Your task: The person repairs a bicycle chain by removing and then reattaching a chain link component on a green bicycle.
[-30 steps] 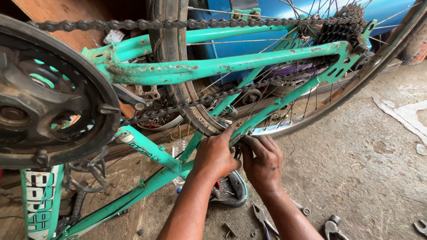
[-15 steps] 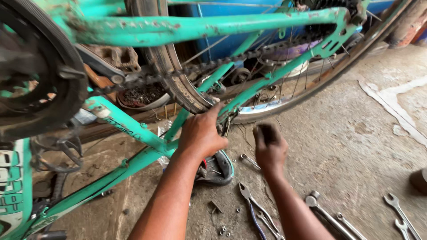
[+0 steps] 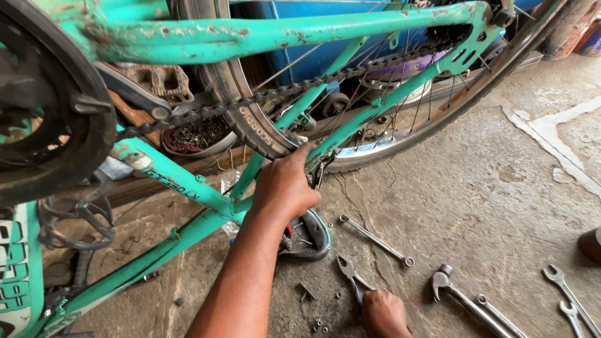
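Note:
A teal bicycle frame [image 3: 188, 188] stands upside down over the concrete floor. My left hand [image 3: 285, 188] grips the frame where the thin stays meet it, right beside the rear tyre [image 3: 253, 125], with the thumb pointing up against the stay. The chain [image 3: 282, 94] runs just above that hand. My right hand [image 3: 383, 313] is low at the bottom edge of the view, its fingers curled around the blue handles of a pair of pliers [image 3: 349, 272] lying on the floor.
The black saddle [image 3: 310, 238] rests on the ground under my left wrist. A long spanner [image 3: 375, 241], an adjustable wrench [image 3: 457, 294] and more spanners [image 3: 566, 297] lie to the right. Small nuts [image 3: 319, 324] are scattered nearby; a bowl of screws [image 3: 200, 138] sits behind the frame.
My right hand left the frame, dropped down to the floor and closed on the pliers. My left hand stayed on the frame. The view tilted downward.

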